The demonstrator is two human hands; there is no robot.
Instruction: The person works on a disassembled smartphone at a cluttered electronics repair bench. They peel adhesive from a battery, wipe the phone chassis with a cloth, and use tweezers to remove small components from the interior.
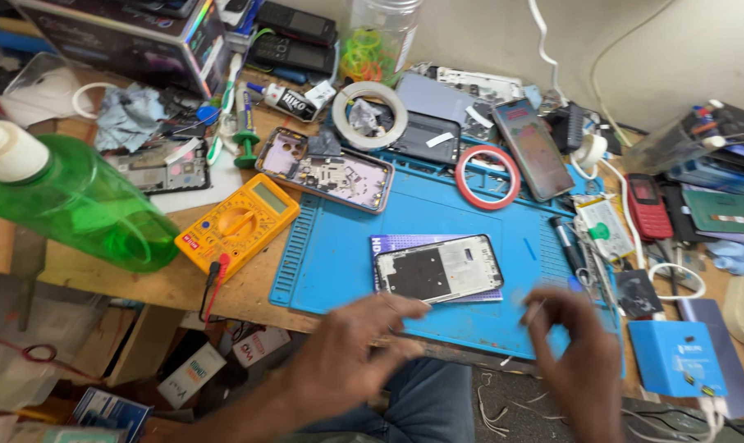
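Observation:
A phone frame [438, 269] with its back open lies on a blue work mat [339, 246], resting on a purple card. My left hand [351, 353] hovers at the mat's near edge just below the frame, fingers spread and blurred, holding nothing I can see. To its right, my right hand [573, 353] has its fingers pinched on a thin pale sliver [534, 310]; what the sliver is cannot be told.
A yellow multimeter [237, 223] and green bottle [76, 201] sit left. An opened phone body [327, 170], tape rolls [487, 177], a dark phone [534, 148] lie at the mat's far edge. Tweezers and tools [581, 246], a red phone [647, 205] and a blue box [675, 357] crowd the right.

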